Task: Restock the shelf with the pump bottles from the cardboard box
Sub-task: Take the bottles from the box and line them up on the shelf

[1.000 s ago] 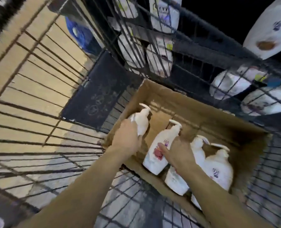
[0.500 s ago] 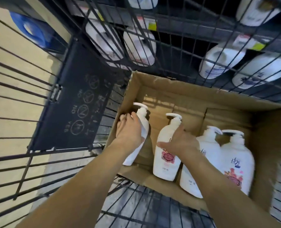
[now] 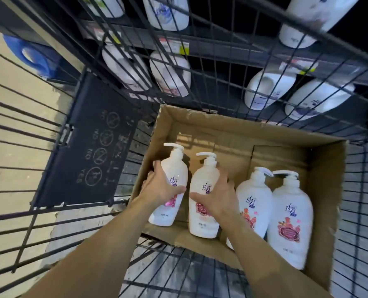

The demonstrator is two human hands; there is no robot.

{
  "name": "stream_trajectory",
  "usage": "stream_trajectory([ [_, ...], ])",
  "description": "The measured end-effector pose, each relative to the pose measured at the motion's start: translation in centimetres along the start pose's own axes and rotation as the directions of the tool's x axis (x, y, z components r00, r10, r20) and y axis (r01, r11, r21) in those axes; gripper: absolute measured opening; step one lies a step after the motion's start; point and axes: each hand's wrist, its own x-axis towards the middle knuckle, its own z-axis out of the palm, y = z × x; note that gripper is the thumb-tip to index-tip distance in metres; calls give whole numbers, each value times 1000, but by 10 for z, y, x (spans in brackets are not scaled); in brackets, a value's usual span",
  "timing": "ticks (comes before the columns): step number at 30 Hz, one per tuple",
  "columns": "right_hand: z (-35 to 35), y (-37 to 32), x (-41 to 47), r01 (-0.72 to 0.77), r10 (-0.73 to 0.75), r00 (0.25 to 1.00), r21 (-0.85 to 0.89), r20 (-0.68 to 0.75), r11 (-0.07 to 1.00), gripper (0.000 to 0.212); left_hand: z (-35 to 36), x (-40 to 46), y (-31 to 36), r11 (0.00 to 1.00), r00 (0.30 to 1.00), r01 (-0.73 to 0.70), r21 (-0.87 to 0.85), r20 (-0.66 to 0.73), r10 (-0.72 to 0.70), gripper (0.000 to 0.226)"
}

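**Both Hands Now Closed on Bottles**

Inside the cardboard box, which sits in a wire cart, four white pump bottles are visible. Only the head view is available.

Head view, condition of each hand:
- Left hand: wrapped around the middle of the leftmost bottle, thumb across the front label, fingers behind. A second ago this hand held the same bottle near its neck; the grip has moved down to the body.
- Right hand: closed around the second bottle, thumb on the front, fingers curled around the right side. Half a second ago it rested loosely on the shoulder of this bottle; it now has a full hold.

Head view, position of the stock:
- Both gripped bottles appear still within the box, the leftmost one tilted against the left wall.
- Two further bottles stand untouched, just beside the right hand.
- The shelf lies beyond the cart mesh, already carrying white bottles on two levels.

Assessment: the pick-up step is complete for two bottles. Lifting both clear of the box is the likely next action; two bottles remain for a later pass.
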Motion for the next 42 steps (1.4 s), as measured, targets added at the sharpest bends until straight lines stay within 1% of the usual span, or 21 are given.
stream_trajectory([
  [1,-5,-2,-4,22,-22,999,22,-23,1000,104,-3,-5,4,999,1000,-19,-30,-22,18,102],
  [4,-32,-8,-17,104,-96,991,81,-88,991,101,-20,-22,24,987,990,-133,-85,-60,128,98],
  [7,-80,-17,-39,196,-168,972,169,-164,966,102,-44,-54,58,955,958,-273,-120,-130,257,95],
  [9,-121,-23,-58,274,-227,945,192,-234,942,99,-59,-83,86,927,930,-349,-136,-175,324,95],
  [13,-211,-27,-102,438,-343,856,194,-386,878,87,-82,-148,152,865,880,-457,-205,-247,407,95],
  [15,-258,-22,-122,503,-382,807,184,-451,845,83,-86,-181,189,835,844,-514,-196,-288,451,93],
  [19,-354,11,-169,607,-421,704,176,-572,775,75,-75,-259,268,770,751,-625,-131,-372,546,90],
  [21,-403,39,-194,653,-441,653,161,-616,740,75,-59,-304,305,732,709,-670,-127,-403,579,91],
  [23,-451,74,-218,662,-443,628,140,-640,736,77,-38,-352,344,700,683,-700,-142,-417,599,95],
  [26,-523,128,-257,682,-458,581,96,-673,725,90,-4,-419,400,670,666,-723,-170,-429,610,96],
  [29,-588,172,-294,693,-473,516,23,-713,721,87,26,-472,456,611,630,-765,-203,-431,646,89],
  [32,-643,198,-316,684,-465,486,-9,-741,730,87,43,-512,502,568,592,-797,-205,-454,666,90],
  [37,-698,214,-305,673,-441,476,-8,-761,740,92,52,-528,562,525,555,-825,-208,-474,684,87],
  [42,-730,205,-254,677,-432,501,28,-750,736,90,47,-499,608,513,542,-833,-210,-502,675,81],
])
